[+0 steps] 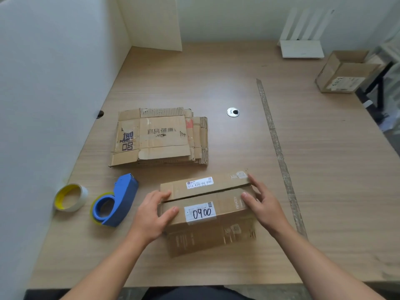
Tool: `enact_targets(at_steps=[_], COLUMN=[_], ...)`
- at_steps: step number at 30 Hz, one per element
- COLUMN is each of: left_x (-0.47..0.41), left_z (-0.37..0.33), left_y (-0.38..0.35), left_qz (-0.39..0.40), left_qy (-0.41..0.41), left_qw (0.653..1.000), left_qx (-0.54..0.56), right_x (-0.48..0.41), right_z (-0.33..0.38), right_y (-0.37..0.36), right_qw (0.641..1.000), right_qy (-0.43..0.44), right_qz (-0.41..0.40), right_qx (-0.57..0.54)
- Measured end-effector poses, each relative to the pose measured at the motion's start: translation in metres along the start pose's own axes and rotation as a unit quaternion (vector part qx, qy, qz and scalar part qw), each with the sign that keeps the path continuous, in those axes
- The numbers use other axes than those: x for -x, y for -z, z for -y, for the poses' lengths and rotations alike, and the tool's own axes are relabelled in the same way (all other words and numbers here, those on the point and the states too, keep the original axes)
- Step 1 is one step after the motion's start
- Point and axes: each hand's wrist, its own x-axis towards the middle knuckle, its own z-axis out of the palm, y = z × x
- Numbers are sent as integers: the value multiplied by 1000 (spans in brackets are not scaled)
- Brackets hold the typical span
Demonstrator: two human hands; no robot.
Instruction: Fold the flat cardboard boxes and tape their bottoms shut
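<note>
A folded-up brown cardboard box (207, 232) stands on the desk in front of me, its two flaps closed on top with a seam between them and white labels on each. My left hand (151, 215) presses on the box's left end, fingers straight on the flaps. At the right end my right hand (264, 202) rests the same way, fingers spread over the flap edge. A stack of flat cardboard boxes (162, 137) lies behind. Left of the box lies a blue tape dispenser (118, 202), and beside it a loose tape roll (70, 198) with a yellow core.
A wooden desk (324, 169) bears everything; white partition walls close off the left and back. An assembled open box (344, 72) sits at the far right edge. A white stand (300, 46) is at the back right. A metal grommet (233, 112) and a worn tape strip (279, 152) mark the desk.
</note>
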Motion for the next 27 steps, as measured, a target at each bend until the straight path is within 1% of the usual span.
enact_targets(at_steps=[3, 7, 12, 15, 20, 23, 27], left_x=[-4, -6, 0, -2, -3, -4, -5], left_z=[-9, -7, 11, 14, 15, 13, 7], left_y=[-6, -7, -6, -8, -10, -13, -16], left_qz=[-4, -14, -13, -13, -26, -31, -40], left_qy=[-7, -11, -2, 7, 6, 15, 32], left_qw=[1000, 999, 1000, 1000, 1000, 999, 998], left_qx=[4, 28, -9, -13, -10, -14, -29], right_x=[0, -2, 7, 6, 5, 5, 3], right_z=[4, 5, -13, -13, -8, -3, -1], right_y=[7, 5, -15, -18, -15, -14, -17], right_qw=[1000, 998, 996, 998, 999, 1000, 997], right_qy=[-1, 42, 64, 44, -23, -24, 1], right_qz=[-16, -47, -22, -28, 3, 6, -4], right_qx=[-12, 20, 63, 24, -29, -6, 83])
